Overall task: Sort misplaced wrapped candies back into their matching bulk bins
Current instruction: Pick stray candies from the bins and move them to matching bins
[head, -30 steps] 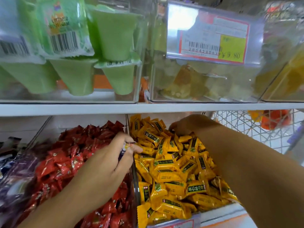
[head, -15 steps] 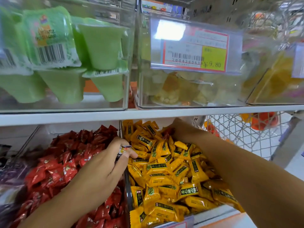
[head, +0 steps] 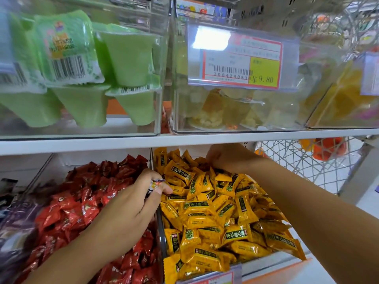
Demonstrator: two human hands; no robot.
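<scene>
Left bin: red candies (head: pixel 78 203). Over divider (head: pixel 162 238), left hand (head: pixel 127 208) pinches small white-blue wrapped candy (head: pixel 157 183) between thumb and forefinger; likely stray, matches neither bin. Right bin: yellow candies (head: pixel 215 212). At its back, under shelf (head: pixel 102 144), right hand (head: pixel 225 158) rests in, fingers curled down; grip cannot tell. Best: single out odd-coloured piece, lift clean, no yellow dragged along. Fingertips hidden; reddish wrapper (head: pixel 202 166) beside them, blurred.
</scene>
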